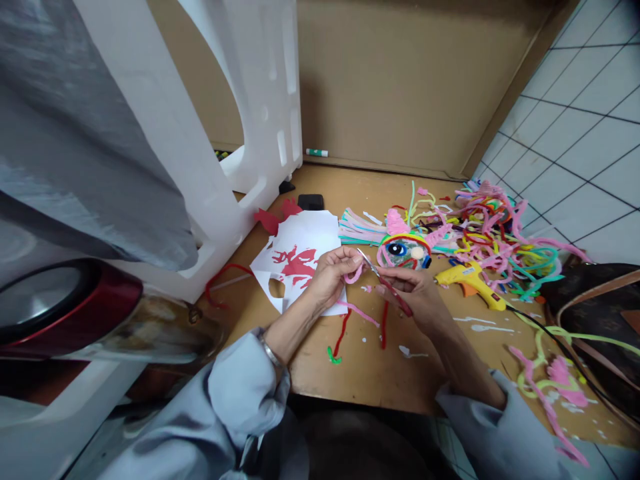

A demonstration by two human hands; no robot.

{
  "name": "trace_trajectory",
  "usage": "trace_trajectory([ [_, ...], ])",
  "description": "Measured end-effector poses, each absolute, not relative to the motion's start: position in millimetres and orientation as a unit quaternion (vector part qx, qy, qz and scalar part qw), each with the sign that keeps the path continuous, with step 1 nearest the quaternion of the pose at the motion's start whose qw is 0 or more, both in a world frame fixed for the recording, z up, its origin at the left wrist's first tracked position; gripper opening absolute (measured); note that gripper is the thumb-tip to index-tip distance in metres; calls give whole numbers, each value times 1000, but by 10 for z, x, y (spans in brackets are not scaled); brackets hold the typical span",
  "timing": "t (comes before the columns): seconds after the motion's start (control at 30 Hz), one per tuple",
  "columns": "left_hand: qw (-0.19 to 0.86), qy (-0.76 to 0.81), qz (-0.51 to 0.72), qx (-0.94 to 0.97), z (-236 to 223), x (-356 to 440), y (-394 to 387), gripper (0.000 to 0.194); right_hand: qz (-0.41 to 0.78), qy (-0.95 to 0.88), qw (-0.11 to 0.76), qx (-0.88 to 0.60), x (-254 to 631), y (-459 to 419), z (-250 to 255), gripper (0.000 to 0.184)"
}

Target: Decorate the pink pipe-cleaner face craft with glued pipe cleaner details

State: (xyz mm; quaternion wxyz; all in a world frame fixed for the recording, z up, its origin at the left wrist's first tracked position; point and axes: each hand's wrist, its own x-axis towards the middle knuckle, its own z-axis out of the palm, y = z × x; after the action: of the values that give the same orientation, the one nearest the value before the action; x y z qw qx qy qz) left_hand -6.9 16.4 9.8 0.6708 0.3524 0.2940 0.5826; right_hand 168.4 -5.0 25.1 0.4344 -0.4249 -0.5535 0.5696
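My left hand (334, 275) is closed on a curled pink pipe cleaner (354, 275) above the white paper sheet. In my right hand (413, 290) is a pair of red-handled scissors (395, 293), its blades pointing up and left to my left fingertips. The pink pipe cleaner lies close beside the blades; whether they touch it I cannot tell. Just behind the hands rests a round pipe-cleaner face (406, 251) with a blue eye and pink ears. Red pipe cleaners, one a red piece (343, 333) with a green tip, lie in front on the table.
White paper (310, 233) with red cut-outs lies left. A yellow glue gun (473, 281) with a black cord sits right, before a heap of pipe cleaners (500, 233). A brown bag (600, 313) stands at the right edge, a white plastic frame (273, 87) at the left.
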Motion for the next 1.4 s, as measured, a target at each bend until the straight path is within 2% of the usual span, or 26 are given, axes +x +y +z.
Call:
trace_trajectory([
  [0.27, 670, 333, 579, 323, 75, -59, 196, 27, 573, -553, 446, -408, 1726, -61, 311, 36],
  [0.4, 642, 364, 614, 279, 56, -61, 241, 21, 538, -584, 437, -423, 1782, -67, 433, 39],
  [0.47, 608, 380, 644, 266, 56, -71, 251, 19, 523, -613, 401, -436, 1834, -58, 467, 42],
  [0.53, 587, 397, 658, 256, 59, -77, 254, 20, 504, -650, 354, -446, 1903, -64, 452, 36],
  [0.6, 582, 405, 658, 255, 62, -73, 252, 21, 442, -704, 306, -463, 1974, -99, 384, 21],
  [0.67, 586, 405, 651, 262, 65, -59, 246, 23, 327, -768, 252, -490, 2025, -159, 285, 5],
  [0.73, 593, 404, 642, 269, 66, -40, 237, 27, 222, -810, 201, -505, 2045, -229, 195, 7],
  [0.8, 603, 402, 630, 280, 66, -26, 228, 31, 173, -838, 157, -494, 2037, -295, 153, 11],
  [0.97, 611, 383, 614, 319, 58, -11, 206, 40, 193, -876, 63, -438, 1960, -333, 299, 20],
  [1.03, 615, 373, 607, 338, 55, -8, 194, 44, 171, -881, 109, -427, 1899, -265, 396, 22],
  [1.13, 617, 364, 591, 371, 55, -4, 171, 45, 84, -844, 293, -442, 1752, -108, 504, 22],
  [1.2, 617, 361, 580, 390, 62, -3, 156, 45, 47, -810, 367, -454, 1642, -16, 531, 21],
  [1.27, 615, 359, 573, 405, 75, -2, 141, 45, 46, -806, 387, -446, 1558, 35, 516, 18],
  [1.4, 608, 365, 563, 425, 108, 12, 112, 46, 63, -826, 364, -426, 1523, 33, 414, 17],
])
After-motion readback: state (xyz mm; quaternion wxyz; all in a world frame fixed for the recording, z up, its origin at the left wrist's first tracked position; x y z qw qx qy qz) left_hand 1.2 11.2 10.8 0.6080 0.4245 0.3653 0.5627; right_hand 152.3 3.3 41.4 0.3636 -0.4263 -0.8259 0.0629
